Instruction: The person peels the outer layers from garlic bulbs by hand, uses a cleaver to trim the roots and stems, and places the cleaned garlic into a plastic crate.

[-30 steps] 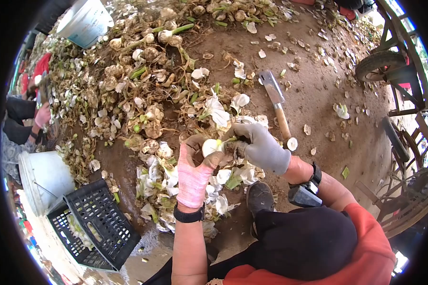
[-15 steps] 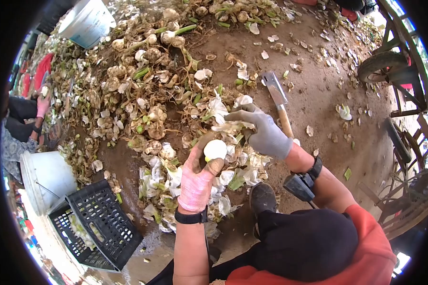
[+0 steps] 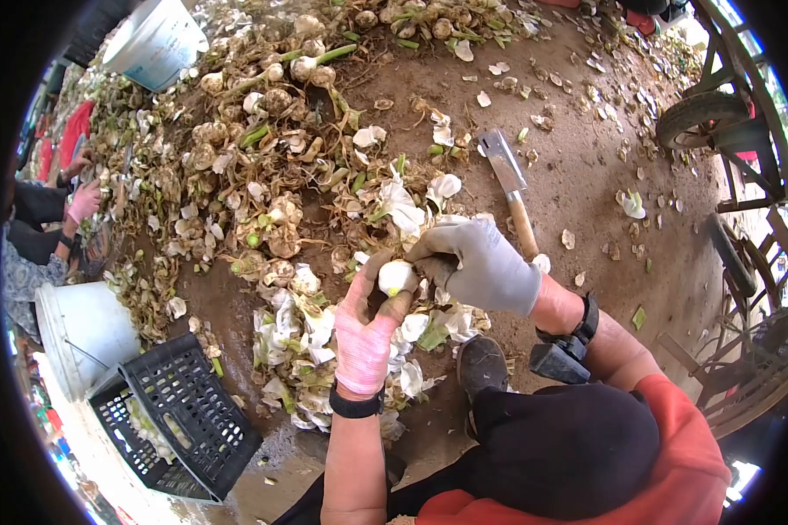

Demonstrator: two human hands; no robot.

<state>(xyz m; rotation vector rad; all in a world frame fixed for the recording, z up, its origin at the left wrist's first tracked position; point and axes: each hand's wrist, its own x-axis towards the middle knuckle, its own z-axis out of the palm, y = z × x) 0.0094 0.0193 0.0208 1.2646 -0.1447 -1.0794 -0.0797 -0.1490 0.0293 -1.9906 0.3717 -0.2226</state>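
My left hand (image 3: 368, 328), in a pink and white glove with dirty fingertips, holds a white peeled garlic bulb (image 3: 396, 276) between thumb and fingers. My right hand (image 3: 486, 265), in a grey glove, is closed at the bulb's right side, its thumb and fingertips pinched together; what they grip is hidden. Under both hands lies a heap of white and green peelings (image 3: 302, 350). A cleaver (image 3: 503, 164) with a wooden handle rests on the brown ground, beyond my right hand.
Unpeeled garlic bulbs with roots (image 3: 280, 223) are piled ahead and to the left. A black crate (image 3: 188, 411) and a white bucket (image 3: 87, 328) stand at the lower left, another bucket (image 3: 158, 52) at the upper left. A co-worker's gloved hand (image 3: 84, 201) shows at far left. A wheeled cart (image 3: 744, 131) stands right.
My right hand has come down and back to the bulb, and its spread fingers have closed. The bulb stays in my left hand. At far left, the co-worker's hands have shifted.
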